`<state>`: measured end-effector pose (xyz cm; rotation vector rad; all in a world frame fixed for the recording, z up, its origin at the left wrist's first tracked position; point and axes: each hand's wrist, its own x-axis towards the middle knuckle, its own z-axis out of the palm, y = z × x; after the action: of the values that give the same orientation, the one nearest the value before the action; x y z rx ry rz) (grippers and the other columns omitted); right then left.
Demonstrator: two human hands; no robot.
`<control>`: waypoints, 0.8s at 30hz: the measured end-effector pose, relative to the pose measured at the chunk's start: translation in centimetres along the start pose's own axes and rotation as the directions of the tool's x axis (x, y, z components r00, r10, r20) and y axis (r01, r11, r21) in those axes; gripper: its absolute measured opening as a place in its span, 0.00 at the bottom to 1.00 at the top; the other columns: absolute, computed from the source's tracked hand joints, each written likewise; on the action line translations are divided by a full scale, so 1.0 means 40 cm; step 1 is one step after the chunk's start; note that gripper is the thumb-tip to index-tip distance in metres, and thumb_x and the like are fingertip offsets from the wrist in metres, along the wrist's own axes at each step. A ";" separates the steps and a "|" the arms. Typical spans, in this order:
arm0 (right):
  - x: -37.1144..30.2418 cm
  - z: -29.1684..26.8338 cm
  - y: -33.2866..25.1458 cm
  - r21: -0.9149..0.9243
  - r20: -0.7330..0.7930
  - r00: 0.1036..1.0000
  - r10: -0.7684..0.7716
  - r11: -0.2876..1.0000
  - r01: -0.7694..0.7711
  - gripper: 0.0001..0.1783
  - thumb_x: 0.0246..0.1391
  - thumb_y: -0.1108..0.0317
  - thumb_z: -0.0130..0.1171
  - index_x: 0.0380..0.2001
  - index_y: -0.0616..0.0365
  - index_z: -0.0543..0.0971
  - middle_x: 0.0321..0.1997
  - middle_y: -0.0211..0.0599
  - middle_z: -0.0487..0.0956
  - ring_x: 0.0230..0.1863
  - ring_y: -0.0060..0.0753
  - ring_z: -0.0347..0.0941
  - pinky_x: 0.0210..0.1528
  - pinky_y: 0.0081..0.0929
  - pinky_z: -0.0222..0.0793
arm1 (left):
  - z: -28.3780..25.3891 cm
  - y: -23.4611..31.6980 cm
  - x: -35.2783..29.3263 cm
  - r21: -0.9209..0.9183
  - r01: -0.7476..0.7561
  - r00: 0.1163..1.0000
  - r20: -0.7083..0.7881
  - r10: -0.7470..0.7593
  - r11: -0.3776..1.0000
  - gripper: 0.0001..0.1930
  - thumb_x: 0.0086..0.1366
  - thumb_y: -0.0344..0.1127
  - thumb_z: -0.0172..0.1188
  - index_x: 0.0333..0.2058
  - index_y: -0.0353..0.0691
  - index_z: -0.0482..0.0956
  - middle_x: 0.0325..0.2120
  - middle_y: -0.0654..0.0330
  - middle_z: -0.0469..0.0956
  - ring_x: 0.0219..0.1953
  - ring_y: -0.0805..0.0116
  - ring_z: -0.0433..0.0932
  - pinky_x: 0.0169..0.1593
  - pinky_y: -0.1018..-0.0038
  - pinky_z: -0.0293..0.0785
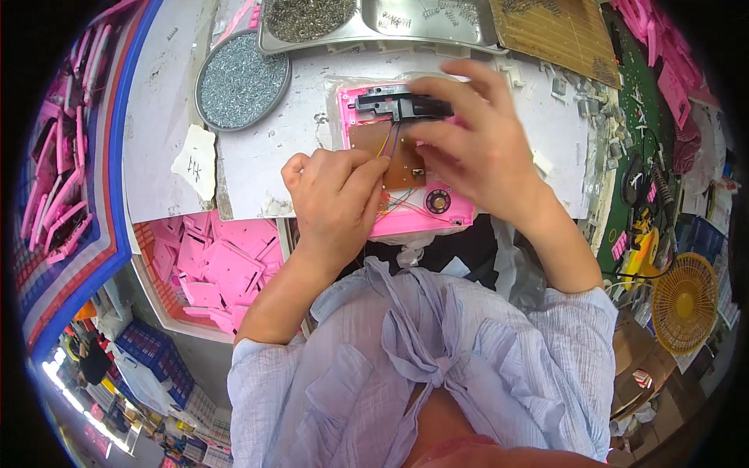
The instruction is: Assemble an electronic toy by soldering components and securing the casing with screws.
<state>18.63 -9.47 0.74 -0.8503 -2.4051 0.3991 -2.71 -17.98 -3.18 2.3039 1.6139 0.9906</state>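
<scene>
A pink plastic housing (460,213) lies on the white worktop in front of me, with a brown circuit board (367,140) and a round speaker (438,202) in it. Thin coloured wires (388,140) run up from the board to a black plastic mechanism (382,104) at the housing's far edge. My left hand (334,199) is closed, pinching the wires between thumb and forefinger over the board. My right hand (488,144) has its fingers curled round the right end of the black mechanism, which covers part of the housing. Some fingertips are hidden or slightly blurred.
A round dish of small screws (243,80) stands at the far left, beside a metal tray (374,33) of springs and small parts. Pink plastic parts (222,261) fill a bin at my left. A brown board (555,35) lies far right; a yellow fan (684,303) stands right.
</scene>
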 end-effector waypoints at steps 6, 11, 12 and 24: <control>0.046 0.048 0.011 -0.011 0.059 0.996 -0.074 0.997 0.075 0.19 0.34 0.75 0.73 0.34 0.50 0.84 0.60 0.36 0.77 0.65 0.58 0.65 0.57 0.45 0.73 | 0.002 -0.009 0.001 -0.017 -0.034 0.998 -0.054 0.033 0.999 0.17 0.51 0.29 0.70 0.42 0.46 0.83 0.35 0.67 0.80 0.35 0.67 0.75 0.47 0.64 0.57; 0.057 0.049 0.008 0.010 0.081 0.993 -0.080 0.997 0.079 0.18 0.34 0.74 0.72 0.35 0.51 0.84 0.60 0.37 0.78 0.66 0.58 0.64 0.58 0.46 0.73 | -0.003 -0.028 0.003 -0.036 -0.047 0.992 -0.117 0.043 0.998 0.19 0.50 0.26 0.69 0.43 0.45 0.80 0.35 0.66 0.81 0.33 0.67 0.75 0.45 0.65 0.58; 0.057 0.050 0.007 0.012 0.083 0.994 -0.077 0.997 0.076 0.18 0.35 0.74 0.72 0.35 0.51 0.84 0.60 0.37 0.78 0.66 0.58 0.64 0.58 0.46 0.73 | -0.005 -0.033 0.004 -0.039 -0.054 0.991 -0.123 0.049 0.998 0.19 0.50 0.26 0.69 0.43 0.45 0.80 0.35 0.66 0.81 0.32 0.67 0.75 0.45 0.65 0.58; 0.101 0.063 -0.001 0.054 0.182 0.975 -0.130 0.991 0.122 0.16 0.33 0.75 0.70 0.32 0.53 0.84 0.59 0.35 0.77 0.67 0.56 0.64 0.62 0.46 0.72 | -0.008 -0.046 0.009 -0.066 -0.075 0.986 -0.157 0.063 0.995 0.19 0.49 0.23 0.69 0.40 0.46 0.77 0.30 0.68 0.80 0.28 0.68 0.74 0.42 0.68 0.58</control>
<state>14.51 -7.11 0.34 -0.6630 -2.5949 0.4971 -4.26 -16.98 -3.64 2.2999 1.5336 1.2508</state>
